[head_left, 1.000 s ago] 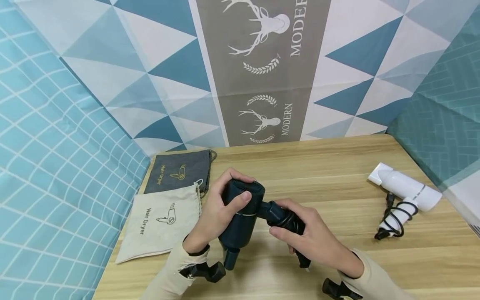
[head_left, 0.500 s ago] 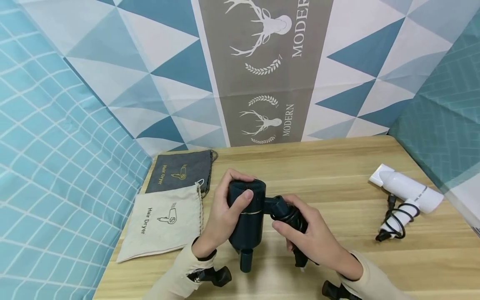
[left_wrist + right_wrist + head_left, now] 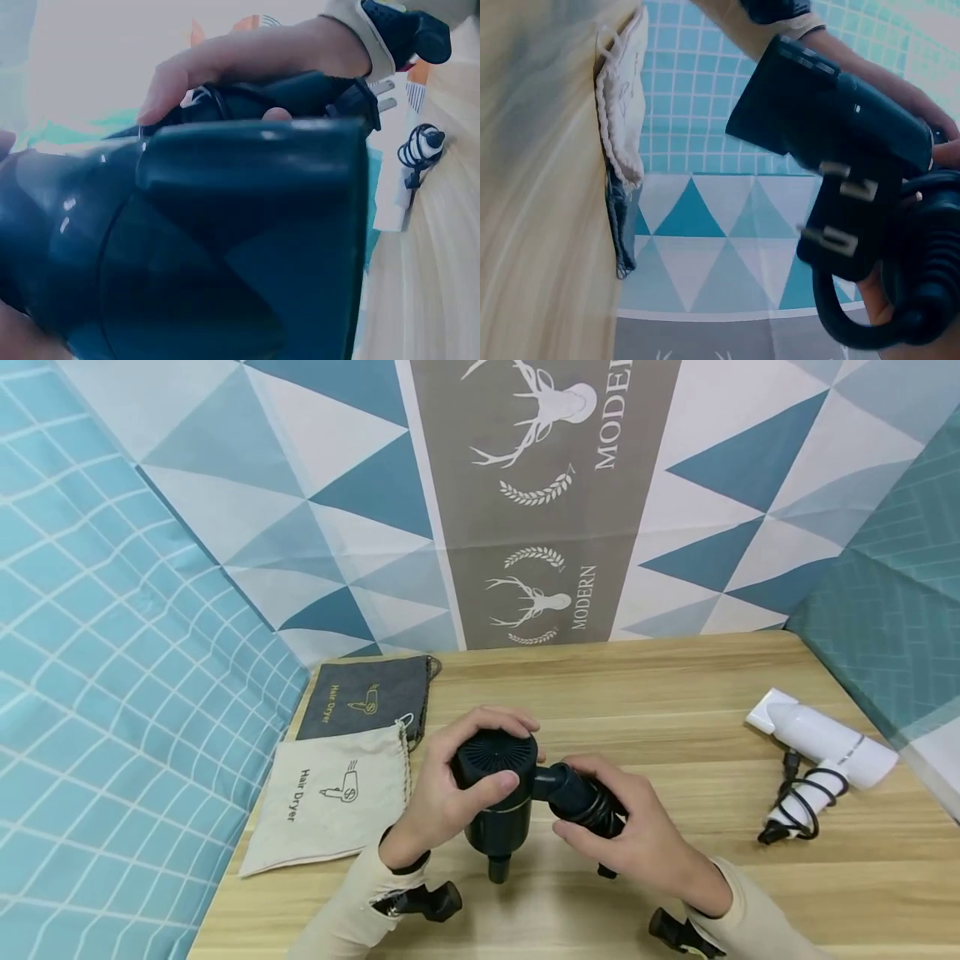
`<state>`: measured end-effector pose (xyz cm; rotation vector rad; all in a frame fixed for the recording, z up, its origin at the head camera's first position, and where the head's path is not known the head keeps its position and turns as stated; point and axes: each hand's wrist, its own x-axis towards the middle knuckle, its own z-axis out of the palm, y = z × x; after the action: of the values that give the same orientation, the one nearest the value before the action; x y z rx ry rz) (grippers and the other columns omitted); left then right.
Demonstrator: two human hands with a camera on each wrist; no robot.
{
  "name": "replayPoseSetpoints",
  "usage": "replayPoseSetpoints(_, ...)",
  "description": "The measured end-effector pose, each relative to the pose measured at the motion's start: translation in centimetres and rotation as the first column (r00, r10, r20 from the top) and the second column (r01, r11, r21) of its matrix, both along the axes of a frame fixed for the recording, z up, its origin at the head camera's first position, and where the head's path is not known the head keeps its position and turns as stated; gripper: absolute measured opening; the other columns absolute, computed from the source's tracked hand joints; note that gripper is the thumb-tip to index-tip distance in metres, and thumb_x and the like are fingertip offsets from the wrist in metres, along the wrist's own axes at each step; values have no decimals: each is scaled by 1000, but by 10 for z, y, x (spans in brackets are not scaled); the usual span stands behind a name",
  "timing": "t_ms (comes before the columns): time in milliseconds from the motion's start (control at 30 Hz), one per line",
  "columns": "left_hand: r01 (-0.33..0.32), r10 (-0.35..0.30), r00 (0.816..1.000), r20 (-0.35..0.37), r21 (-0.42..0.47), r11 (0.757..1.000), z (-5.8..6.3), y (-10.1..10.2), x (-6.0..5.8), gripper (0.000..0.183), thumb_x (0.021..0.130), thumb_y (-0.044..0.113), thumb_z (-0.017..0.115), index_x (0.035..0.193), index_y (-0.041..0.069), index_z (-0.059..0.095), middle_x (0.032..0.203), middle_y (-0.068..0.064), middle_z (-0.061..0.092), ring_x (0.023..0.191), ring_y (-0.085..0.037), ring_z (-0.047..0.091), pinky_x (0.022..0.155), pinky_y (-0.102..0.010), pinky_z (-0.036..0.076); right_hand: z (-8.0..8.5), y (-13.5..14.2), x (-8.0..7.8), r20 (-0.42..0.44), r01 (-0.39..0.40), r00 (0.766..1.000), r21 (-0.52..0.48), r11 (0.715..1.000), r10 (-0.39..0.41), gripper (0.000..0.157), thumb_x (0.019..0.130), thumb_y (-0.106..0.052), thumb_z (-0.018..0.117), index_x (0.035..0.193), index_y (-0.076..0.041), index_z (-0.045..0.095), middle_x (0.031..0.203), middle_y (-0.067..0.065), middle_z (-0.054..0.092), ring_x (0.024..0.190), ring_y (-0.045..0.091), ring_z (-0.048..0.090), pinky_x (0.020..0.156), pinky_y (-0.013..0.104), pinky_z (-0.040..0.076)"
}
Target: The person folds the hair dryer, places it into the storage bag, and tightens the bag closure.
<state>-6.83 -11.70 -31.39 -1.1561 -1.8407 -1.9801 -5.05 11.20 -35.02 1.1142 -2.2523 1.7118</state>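
A dark, glossy hair dryer (image 3: 498,831) is held in both hands over the middle of the table, its ribbed rear vent turned up and its nozzle pointing down. My left hand (image 3: 446,789) grips the barrel near the vent, thumb on the near side and fingers over the far side. My right hand (image 3: 637,827) grips the handle, which has its black cord wound around it. In the right wrist view the two-pin plug (image 3: 847,214) lies beside the handle. The left wrist view is mostly filled by the wide nozzle (image 3: 247,225).
To the right lies a white hair dryer (image 3: 825,739) with a black cord around its handle. On the left, a beige drawstring bag (image 3: 322,810) printed "Hair Dryer" overlaps a dark grey one (image 3: 352,702). Patterned panels stand behind and beside the wooden table (image 3: 637,693).
The dark hair dryer has tilted, so more of its rear vent shows, and its nozzle has swung right. The left fingers have shifted over the vent end. Both hands keep hold.
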Motion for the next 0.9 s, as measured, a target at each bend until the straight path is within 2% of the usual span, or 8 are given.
replayPoseSetpoints(133, -88, 80, 990, -117, -59, 994, 3, 0, 0, 32, 94, 29, 65, 112, 3, 64, 111, -16, 65, 104, -29, 62, 86, -39, 54, 3, -1, -2, -45, -49, 998, 32, 998, 51, 49, 84, -2, 75, 126, -15, 54, 104, -2, 65, 80, 13, 60, 70, 28, 51)
replayPoseSetpoints(300, -39, 32, 993, -112, -61, 997, 7, -4, 1, 38, 93, 18, 67, 126, 2, 59, 115, -18, 65, 105, -30, 64, 88, -41, 54, 12, -2, -6, -53, -85, 995, 78, 993, 89, 44, 88, -4, 72, 126, -18, 54, 99, -6, 63, 74, 9, 58, 64, 26, 50)
replayPoseSetpoints(367, -53, 43, 989, -143, -68, 996, 7, -7, 2, 36, 93, 17, 65, 125, 2, 61, 114, -18, 65, 106, -30, 64, 89, -41, 54, 17, -3, -9, -65, -102, 992, 102, 990, 109, 44, 89, -6, 71, 127, -20, 55, 100, -6, 63, 72, 8, 58, 61, 25, 50)
replayPoseSetpoints(433, -111, 93, 975, -204, -79, 991, 8, -8, 3, 31, 94, 19, 63, 120, 3, 65, 112, -16, 66, 104, -28, 65, 87, -40, 54, 23, -5, -11, -59, -128, 989, 138, 982, 137, 43, 90, -9, 72, 128, -21, 56, 103, -6, 64, 72, 7, 59, 60, 25, 51)
replayPoseSetpoints(500, -187, 157, 950, -269, -87, 979, 8, -9, 4, 25, 94, 22, 60, 112, 6, 69, 108, -12, 68, 100, -24, 65, 83, -37, 55, 28, -7, -13, -30, -153, 987, 172, 973, 160, 40, 92, -12, 70, 128, -23, 56, 102, -6, 65, 69, 7, 59, 58, 25, 51)
replayPoseSetpoints(600, -257, 223, 920, -321, -67, 964, 9, -7, 5, 23, 93, 21, 59, 105, 7, 72, 103, -11, 69, 94, -22, 66, 77, -35, 56, 33, -10, -14, 3, -168, 985, 186, 968, 170, 30, 94, -14, 68, 121, -24, 58, 94, -7, 64, 64, 6, 57, 54, 24, 50)
replayPoseSetpoints(733, -270, 245, 899, -364, -17, 963, 10, -4, 9, 21, 88, 14, 61, 103, 5, 72, 100, -13, 69, 89, -22, 67, 73, -33, 56, 33, -14, -10, -48, -158, 985, 130, 979, 165, 25, 95, -8, 66, 114, -24, 60, 83, -9, 60, 56, 2, 53, 48, 21, 47)
replayPoseSetpoints(900, -279, 276, 885, -374, 49, 959, 10, -5, 17, 22, 87, 11, 62, 104, 4, 73, 99, -16, 70, 89, -24, 69, 72, -34, 57, 29, -22, -2, -106, -126, 985, 65, 990, 133, 29, 92, -5, 66, 114, -24, 61, 84, -10, 60, 59, 2, 54, 50, 20, 47)
